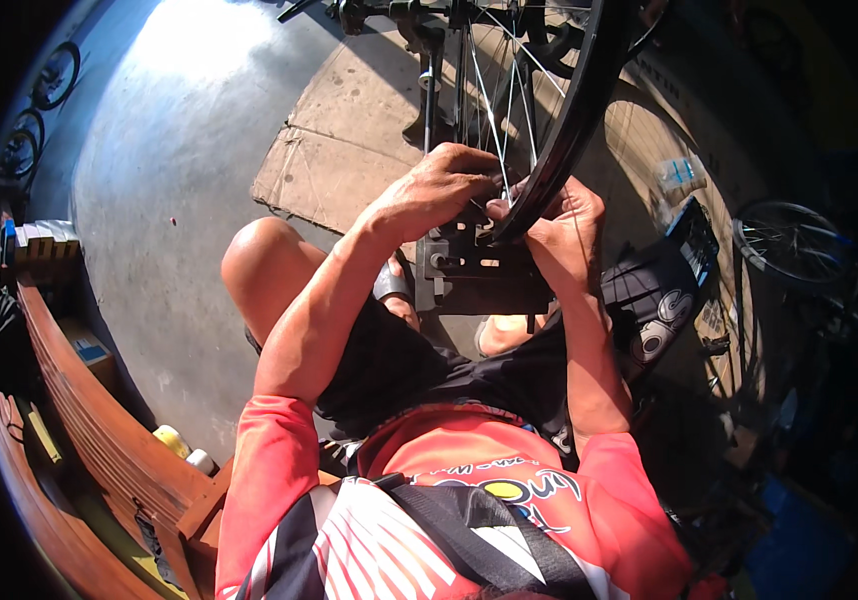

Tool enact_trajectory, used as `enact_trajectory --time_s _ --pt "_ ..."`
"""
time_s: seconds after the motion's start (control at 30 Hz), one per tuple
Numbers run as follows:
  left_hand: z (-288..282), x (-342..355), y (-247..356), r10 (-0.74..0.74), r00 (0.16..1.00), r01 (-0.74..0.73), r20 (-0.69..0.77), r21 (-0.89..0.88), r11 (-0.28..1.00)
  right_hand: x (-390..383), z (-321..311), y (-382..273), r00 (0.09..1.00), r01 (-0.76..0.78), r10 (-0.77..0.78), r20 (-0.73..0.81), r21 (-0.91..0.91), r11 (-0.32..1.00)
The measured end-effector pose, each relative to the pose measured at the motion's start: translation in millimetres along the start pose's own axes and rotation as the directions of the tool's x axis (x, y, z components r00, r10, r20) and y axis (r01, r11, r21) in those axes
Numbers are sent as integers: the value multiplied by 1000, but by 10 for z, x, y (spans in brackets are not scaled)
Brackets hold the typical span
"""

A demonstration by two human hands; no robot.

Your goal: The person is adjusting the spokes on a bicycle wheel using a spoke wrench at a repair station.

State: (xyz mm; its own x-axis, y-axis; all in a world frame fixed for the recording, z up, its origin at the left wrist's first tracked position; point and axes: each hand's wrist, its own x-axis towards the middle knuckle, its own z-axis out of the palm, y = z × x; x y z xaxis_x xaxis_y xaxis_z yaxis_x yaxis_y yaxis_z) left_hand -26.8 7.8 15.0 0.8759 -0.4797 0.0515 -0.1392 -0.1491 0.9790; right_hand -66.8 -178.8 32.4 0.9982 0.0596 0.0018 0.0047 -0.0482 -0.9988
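Observation:
A black bicycle wheel rim (577, 120) stands upright in front of me, its thin silver spokes (490, 100) running up toward the hub. My left hand (446, 187) reaches in from the left side, its fingers closed in a pinch at the lower end of a spoke, close to the rim. On the other side, my right hand (567, 228) is curled around the lowest part of the rim, with some fingertips hidden behind it. Just below both hands is a dark metal stand (484, 272) with slots and bolts, between my legs.
Flattened cardboard (334, 140) lies on the grey floor (164, 190) under the stand. Another spoked wheel (794, 240) lies at the right, near a clear plastic packet (681, 173). A wooden bench (109, 420) curves along the left, with small boxes (46, 240) beyond it.

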Motion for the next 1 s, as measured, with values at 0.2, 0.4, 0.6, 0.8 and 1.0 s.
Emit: enact_trajectory --time_s 0.2,0.4,0.6,0.8,1.0 --pt "-59 -6 -25 -251 968 251 24 -29 967 23 3 74 998 40 -46 35 178 983" --pt "-75 31 194 -42 991 8 124 258 966 240 -132 -242 963 -130 238 127 -556 821" --pt "1 153 -155 -19 998 23 54 -84 996 247 -53 -179 965 -149 209 158 -325 934" --pt "-13 175 -23 -86 996 81 -16 -180 980 255 -134 188 933 -244 107 344 385 890" --pt "52 150 17 -220 950 208 -223 -80 975 213 -173 200 917 -249 -21 398 612 750"
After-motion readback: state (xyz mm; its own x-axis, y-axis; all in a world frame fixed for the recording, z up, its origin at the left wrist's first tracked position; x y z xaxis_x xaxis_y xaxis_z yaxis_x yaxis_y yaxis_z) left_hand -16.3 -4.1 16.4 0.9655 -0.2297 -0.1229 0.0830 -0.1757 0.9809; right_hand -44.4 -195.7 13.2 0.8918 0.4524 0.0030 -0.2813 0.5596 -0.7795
